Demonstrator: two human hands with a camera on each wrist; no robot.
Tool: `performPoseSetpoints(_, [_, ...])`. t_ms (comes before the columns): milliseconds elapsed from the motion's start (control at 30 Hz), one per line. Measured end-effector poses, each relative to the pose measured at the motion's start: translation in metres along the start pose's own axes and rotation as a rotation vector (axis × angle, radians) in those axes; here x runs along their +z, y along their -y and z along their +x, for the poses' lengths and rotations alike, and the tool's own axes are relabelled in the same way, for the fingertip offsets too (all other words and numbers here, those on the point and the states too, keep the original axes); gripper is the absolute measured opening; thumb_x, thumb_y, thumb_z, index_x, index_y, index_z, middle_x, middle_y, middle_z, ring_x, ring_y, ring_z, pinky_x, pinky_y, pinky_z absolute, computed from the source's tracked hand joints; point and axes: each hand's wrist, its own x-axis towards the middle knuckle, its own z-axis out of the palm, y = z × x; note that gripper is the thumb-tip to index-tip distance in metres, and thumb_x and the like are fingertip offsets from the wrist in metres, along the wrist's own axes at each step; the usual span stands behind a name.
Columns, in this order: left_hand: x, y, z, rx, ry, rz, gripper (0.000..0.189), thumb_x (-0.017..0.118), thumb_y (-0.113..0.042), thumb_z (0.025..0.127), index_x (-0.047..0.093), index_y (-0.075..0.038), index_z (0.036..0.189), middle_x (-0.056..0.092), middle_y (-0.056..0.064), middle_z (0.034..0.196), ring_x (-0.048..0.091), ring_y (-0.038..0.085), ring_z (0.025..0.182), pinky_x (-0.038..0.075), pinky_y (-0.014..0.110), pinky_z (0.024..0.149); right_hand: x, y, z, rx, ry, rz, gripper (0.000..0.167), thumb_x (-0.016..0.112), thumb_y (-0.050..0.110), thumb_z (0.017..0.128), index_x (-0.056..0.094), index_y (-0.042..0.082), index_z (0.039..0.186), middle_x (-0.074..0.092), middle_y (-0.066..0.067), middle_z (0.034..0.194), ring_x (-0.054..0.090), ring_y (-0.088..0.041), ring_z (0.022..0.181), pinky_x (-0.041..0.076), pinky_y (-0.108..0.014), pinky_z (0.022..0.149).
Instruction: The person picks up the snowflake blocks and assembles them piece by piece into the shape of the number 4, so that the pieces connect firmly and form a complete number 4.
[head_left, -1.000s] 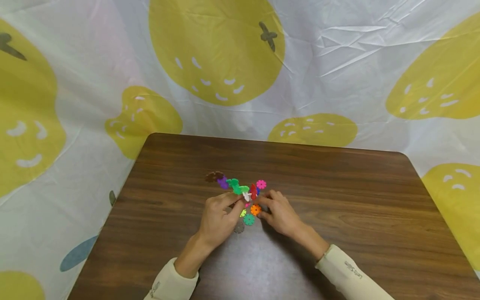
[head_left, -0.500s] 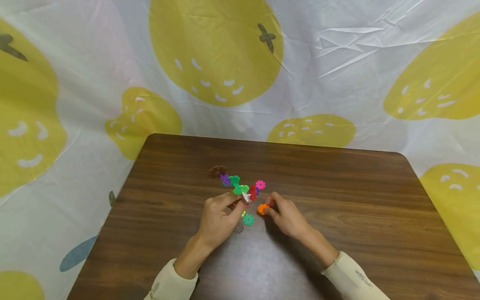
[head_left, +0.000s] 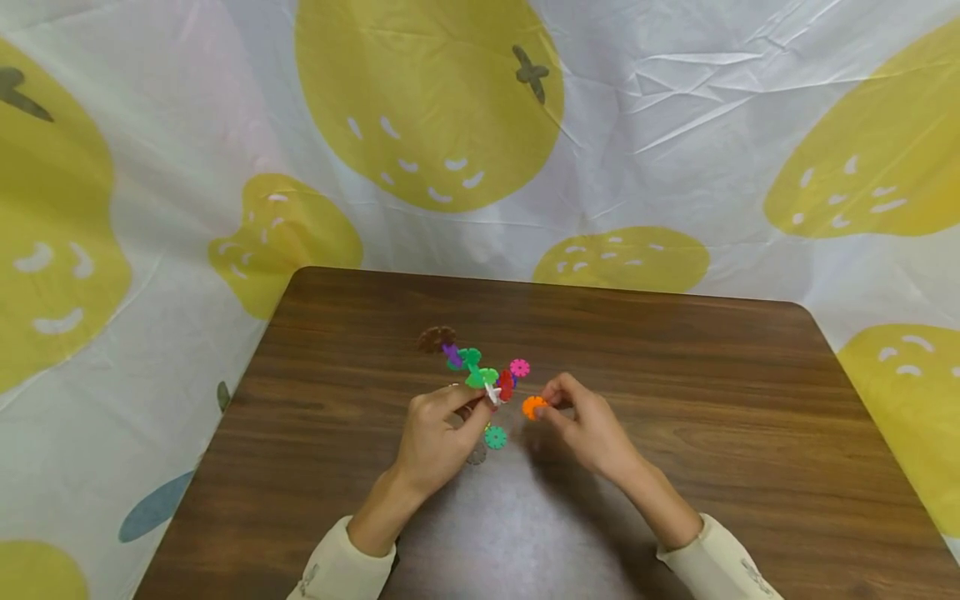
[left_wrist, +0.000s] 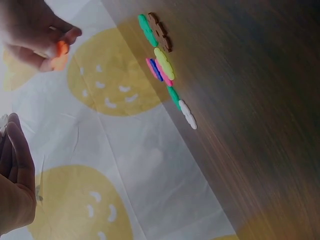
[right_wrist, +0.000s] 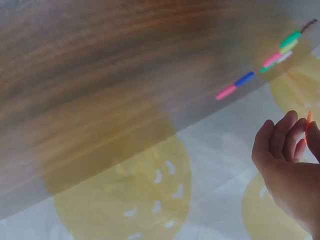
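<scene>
Centre of frame, over the counter (head_left: 712, 392): your linked discs (head_left: 474, 377) look light, stiff, perhaps slick; take them by the rim. Your left grip (head_left: 441, 432), nearly closed, pinches by the white disc (head_left: 492, 394). Just right, the orange disc (head_left: 533, 407), pinched in your right grip (head_left: 588, 423), thumb against fingers.

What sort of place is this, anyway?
Probably an indoor craft or play corner, though I can't be sure: creased, yellow-patterned cloth hangs behind a wood-look table, with small colourful discs on it.
</scene>
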Motion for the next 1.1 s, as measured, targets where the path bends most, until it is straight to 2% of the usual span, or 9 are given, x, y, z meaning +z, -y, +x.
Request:
performPoseSetpoints(233, [-0.001,0.0,0.0,-0.014,0.014,-0.012,0.009,0.073,0.005,0.084,0.078,-0.003,0.086,0.075,0.005,0.074,0.067,0.013,0.062,0.056,0.023,0.055,-0.016,0.02,-0.006,-0.03,-0.065,-0.007,0.016,0.075,0.013,0.094,0.062,0.013,0.103,0.07,-0.003,0.092,0.061,-0.015,0.078,0.049,-0.023,0.062])
performPoseSetpoints(467, [0.0,0.0,0.0,-0.013,0.018,-0.03,0.01,0.073,0.006,0.085,0.079,-0.002,0.088,0.076,0.007,0.076,0.068,0.015,0.063,0.056,0.021,0.055,-0.029,0.035,-0.01,-0.092,-0.162,0.006,0.016,0.076,0.012,0.094,0.063,0.013,0.103,0.073,-0.001,0.09,0.067,-0.013,0.088,0.055,-0.026,0.065])
performPoseSetpoints(567, [0.0,-0.001,0.0,-0.016,0.024,-0.03,0.01,0.073,0.006,0.085,0.079,-0.002,0.088,0.076,0.006,0.077,0.068,0.015,0.063,0.055,0.018,0.056,-0.031,0.04,-0.012,-0.091,-0.182,0.039,0.014,0.075,0.013,0.095,0.063,0.014,0.103,0.073,-0.001,0.089,0.066,-0.011,0.086,0.056,-0.026,0.06])
performPoseSetpoints(800, [0.0,-0.001,-0.001,-0.015,0.027,-0.015,0.012,0.073,0.005,0.084,0.079,-0.004,0.088,0.076,0.005,0.076,0.067,0.014,0.062,0.056,0.023,0.053,-0.034,0.051,-0.016,-0.098,-0.207,0.07,0.014,0.075,0.014,0.095,0.063,0.016,0.104,0.075,0.001,0.09,0.067,-0.007,0.086,0.059,-0.026,0.062])
performPoseSetpoints(967, [0.0,-0.003,0.0,-0.016,0.032,-0.01,0.01,0.073,0.004,0.084,0.079,-0.004,0.087,0.076,0.005,0.076,0.067,0.014,0.062,0.055,0.021,0.053,-0.036,0.058,-0.017,-0.141,-0.244,0.069,0.016,0.076,0.011,0.094,0.063,0.014,0.104,0.076,0.003,0.089,0.068,-0.005,0.086,0.057,-0.023,0.061])
performPoseSetpoints(1100, [0.0,-0.004,0.001,-0.02,0.039,0.006,0.009,0.074,0.001,0.084,0.079,-0.004,0.088,0.075,0.005,0.076,0.066,0.012,0.062,0.054,0.019,0.054,-0.039,0.063,-0.017,-0.186,-0.277,0.043,0.017,0.076,0.008,0.093,0.064,0.012,0.104,0.077,0.004,0.088,0.069,-0.003,0.086,0.053,-0.017,0.067])
